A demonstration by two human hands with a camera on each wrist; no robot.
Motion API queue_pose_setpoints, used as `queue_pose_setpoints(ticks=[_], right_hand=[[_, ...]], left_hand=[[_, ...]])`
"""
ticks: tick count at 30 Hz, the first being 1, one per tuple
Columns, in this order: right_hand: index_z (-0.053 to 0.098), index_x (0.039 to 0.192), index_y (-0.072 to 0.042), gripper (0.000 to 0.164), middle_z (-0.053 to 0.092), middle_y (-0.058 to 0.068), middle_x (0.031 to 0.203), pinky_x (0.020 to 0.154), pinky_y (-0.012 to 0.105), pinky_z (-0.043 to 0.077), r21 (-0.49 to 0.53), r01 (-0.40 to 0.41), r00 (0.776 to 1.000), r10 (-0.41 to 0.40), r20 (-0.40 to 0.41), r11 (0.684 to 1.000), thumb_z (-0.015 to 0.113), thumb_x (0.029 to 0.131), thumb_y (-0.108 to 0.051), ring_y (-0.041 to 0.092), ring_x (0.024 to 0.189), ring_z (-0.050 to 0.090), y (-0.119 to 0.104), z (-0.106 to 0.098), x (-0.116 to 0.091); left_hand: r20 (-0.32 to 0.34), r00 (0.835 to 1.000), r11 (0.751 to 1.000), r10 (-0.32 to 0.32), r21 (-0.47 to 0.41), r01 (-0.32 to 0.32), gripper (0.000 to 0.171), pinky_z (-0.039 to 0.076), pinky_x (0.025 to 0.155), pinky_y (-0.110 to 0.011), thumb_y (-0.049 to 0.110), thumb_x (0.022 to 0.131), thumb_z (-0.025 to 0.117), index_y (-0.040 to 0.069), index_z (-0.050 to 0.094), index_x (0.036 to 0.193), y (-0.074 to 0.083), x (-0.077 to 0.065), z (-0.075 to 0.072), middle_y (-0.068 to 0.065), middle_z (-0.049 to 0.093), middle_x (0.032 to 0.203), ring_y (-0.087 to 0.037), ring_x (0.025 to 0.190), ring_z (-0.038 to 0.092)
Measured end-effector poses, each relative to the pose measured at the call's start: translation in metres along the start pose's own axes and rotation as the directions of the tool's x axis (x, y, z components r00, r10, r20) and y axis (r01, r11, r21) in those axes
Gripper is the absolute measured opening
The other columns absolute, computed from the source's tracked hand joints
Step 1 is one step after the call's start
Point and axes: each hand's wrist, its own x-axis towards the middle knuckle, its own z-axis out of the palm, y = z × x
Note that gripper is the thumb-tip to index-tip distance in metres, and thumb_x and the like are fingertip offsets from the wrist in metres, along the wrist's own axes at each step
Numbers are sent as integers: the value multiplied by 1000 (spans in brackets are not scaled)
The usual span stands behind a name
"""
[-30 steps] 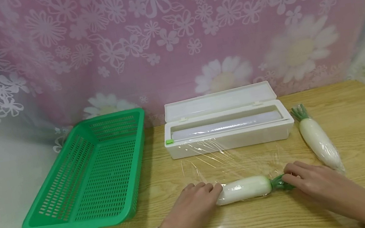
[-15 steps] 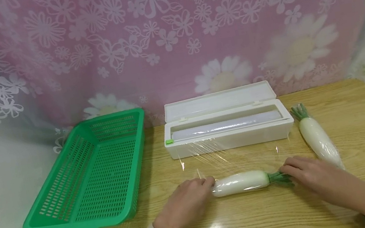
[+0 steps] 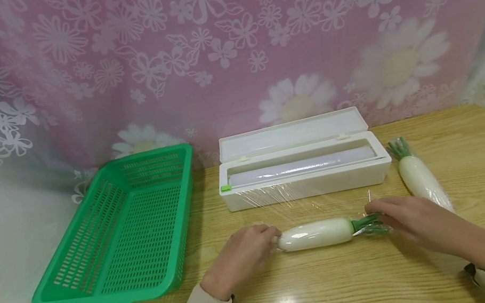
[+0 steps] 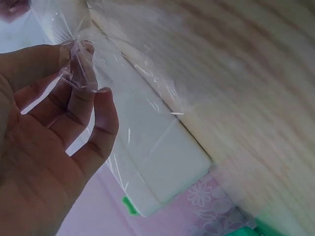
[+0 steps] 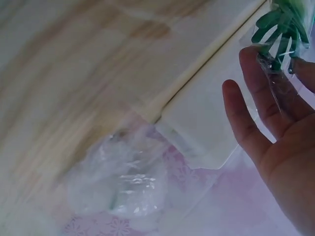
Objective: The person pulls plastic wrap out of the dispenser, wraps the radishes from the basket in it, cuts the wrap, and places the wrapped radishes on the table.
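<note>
A white radish [image 3: 317,235] wrapped in clear plastic film lies crosswise between my two hands, its green stalks [image 3: 366,225] toward the right. My left hand [image 3: 241,257] pinches the gathered plastic wrap [image 4: 81,69] at the root end, thumb against the fingers. At the stalk end, my right hand [image 3: 423,222] pinches the film by the green tips, with thumb and fingers curled in on it. Behind the radish stands a white cling film box [image 3: 307,187], its lid up and a film roll [image 3: 301,166] inside. Creased film stretches from the box's front toward the radish.
Right of the box, a second film-wrapped radish [image 3: 421,179] lies at a slant, its lower end partly behind my right hand. On the left sits a green plastic basket [image 3: 103,300]. A small green slider [image 3: 226,188] is on the box's left corner. A flowered curtain [image 3: 227,62] hangs behind the wooden table.
Both hands and the wrapped radish have moved away from the body, toward the box. The film between box and radish has shortened. Box, basket and second radish stay put.
</note>
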Motion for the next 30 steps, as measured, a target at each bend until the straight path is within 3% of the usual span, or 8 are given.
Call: queue_pose_setpoints(ticks=[5,9,11,12,17,23,26,30], right_hand=[[69,107,-13,27,68,2,99,58,33,55,-54,4,1000,-4,-8,999,48,109,-28,19,81,68,1,0,2],[72,105,-8,48,67,8,103,59,36,57,-116,33,998,-39,-48,993,35,111,-37,26,84,69,-2,2,3],[71,108,-4,48,68,11,107,61,37,57,-123,50,997,-57,-55,991,39,110,-40,29,87,69,-4,3,3],[71,109,-3,62,68,12,108,63,37,58,-131,58,996,-66,-58,990,27,109,-47,29,89,69,-5,3,2],[69,109,1,67,66,13,108,67,40,57,-153,92,993,-102,-55,984,22,109,-47,30,92,67,-7,5,3],[68,102,3,67,63,13,103,65,40,57,-171,116,991,-125,-43,978,13,110,-34,29,88,66,-9,7,6],[68,105,3,20,63,12,103,64,39,58,-158,106,994,-111,-20,982,62,103,-16,29,86,66,-8,6,6],[67,109,0,23,65,11,103,63,38,58,-144,80,996,-83,-15,986,64,103,-21,28,84,68,-5,4,6]], left_hand=[[-8,1000,1000,-10,1,10,22,55,71,-22,-3,91,72,7,75,110,-3,1,0,-4,73,103,-14,86,70],[-22,1000,998,7,58,-6,20,55,72,-25,1,96,67,8,75,113,-2,-1,0,-3,72,100,-16,87,68],[-10,1000,997,-5,75,5,19,55,73,-28,6,100,63,8,74,115,0,-3,-1,-2,70,101,-17,89,67],[-1,1000,997,-15,77,15,19,55,74,-30,10,102,61,8,74,116,1,-4,-1,-2,70,101,-17,90,65],[17,999,991,-41,125,38,18,52,74,-31,21,102,64,9,74,111,5,-5,-1,0,65,100,-15,88,59],[-40,999,982,4,187,4,15,53,75,-30,12,97,70,11,72,111,3,-4,3,-1,68,101,-17,90,64],[-74,997,980,28,200,-12,29,55,77,-33,7,93,73,13,68,121,1,-5,4,-1,71,107,-17,96,68],[-104,993,976,50,217,-27,37,55,73,-32,-1,87,77,15,69,119,-3,-4,4,0,73,106,-16,92,70]])
